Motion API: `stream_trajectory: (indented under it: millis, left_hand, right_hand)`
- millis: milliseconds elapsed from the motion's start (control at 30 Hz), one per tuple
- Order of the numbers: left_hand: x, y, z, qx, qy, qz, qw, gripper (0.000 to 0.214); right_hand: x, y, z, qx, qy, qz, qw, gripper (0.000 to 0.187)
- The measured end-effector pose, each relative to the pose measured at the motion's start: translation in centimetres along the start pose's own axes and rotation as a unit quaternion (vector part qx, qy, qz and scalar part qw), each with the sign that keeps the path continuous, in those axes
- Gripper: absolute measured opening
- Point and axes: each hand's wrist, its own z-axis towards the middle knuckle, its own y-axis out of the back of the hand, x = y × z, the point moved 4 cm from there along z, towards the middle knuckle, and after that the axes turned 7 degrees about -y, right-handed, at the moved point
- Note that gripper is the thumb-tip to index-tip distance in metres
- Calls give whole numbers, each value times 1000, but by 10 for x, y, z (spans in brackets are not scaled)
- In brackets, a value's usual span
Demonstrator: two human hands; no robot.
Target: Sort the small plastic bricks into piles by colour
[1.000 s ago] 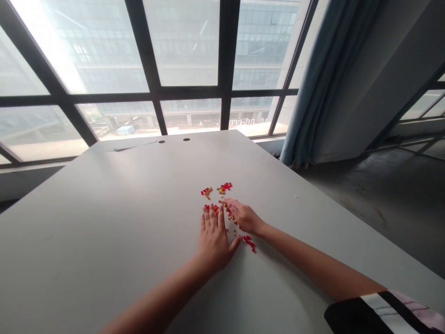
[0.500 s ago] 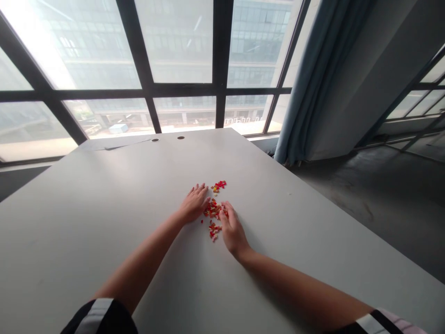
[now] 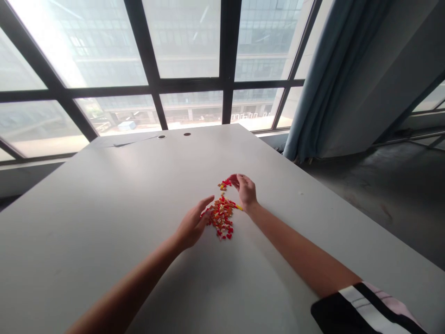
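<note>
A loose pile of small red, orange, yellow and pale pieces, which look like tiny toy building bricks (image 3: 221, 215), lies on the white table. At the pile's left edge my left hand (image 3: 193, 224) is cupped, thumb and fingers apart, with a few red pieces close to its thumb. A smaller cluster of red and yellow pieces (image 3: 223, 185) lies just beyond the pile. My right hand (image 3: 246, 191) curves around the right side of that cluster, its fingers bent over the red ones and apart from the thumb. A yellow piece (image 3: 239, 208) sits by its wrist.
The white table (image 3: 146, 181) stretches to a large dark-framed window (image 3: 227, 83). Two round holes, one of them a cable hole (image 3: 187, 134), are near its far edge. A blue curtain (image 3: 309, 106) hangs at the right, beside grey floor (image 3: 375, 185).
My right hand has moved away from me, from the pile's right side to the far cluster. My left hand has drawn back slightly towards me. The pile between them looks fuller.
</note>
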Motion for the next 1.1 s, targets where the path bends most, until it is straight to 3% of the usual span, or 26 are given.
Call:
stream_trajectory:
  millis: [200, 433, 633, 767, 867, 933, 1100]
  left_hand:
    - [-16, -13, 6, 30, -43, 167, 985, 46]
    - [-32, -42, 27, 52, -42, 209, 976, 54]
    - [-27, -26, 11, 64, -28, 249, 966, 50]
    - [-28, -14, -13, 67, -16, 301, 951, 56]
    - [-25, -18, -32, 56, 13, 341, 938, 90]
    - [-22, -24, -39, 54, 32, 352, 934, 106]
    - [-14, -32, -41, 57, 53, 344, 936, 111]
  right_hand:
    - [5, -10, 17, 14, -37, 42, 998, 26]
    - [-5, -17, 14, 16, -15, 12, 1000, 22]
    - [17, -3, 40, 17, 42, -146, 988, 25]
    - [29, 2, 53, 71, 74, -304, 947, 18]
    - [14, -6, 51, 139, 65, -408, 900, 15]
    - [0, -13, 39, 189, 62, -458, 866, 17]
    - [-14, -17, -19, 294, 82, -518, 799, 33]
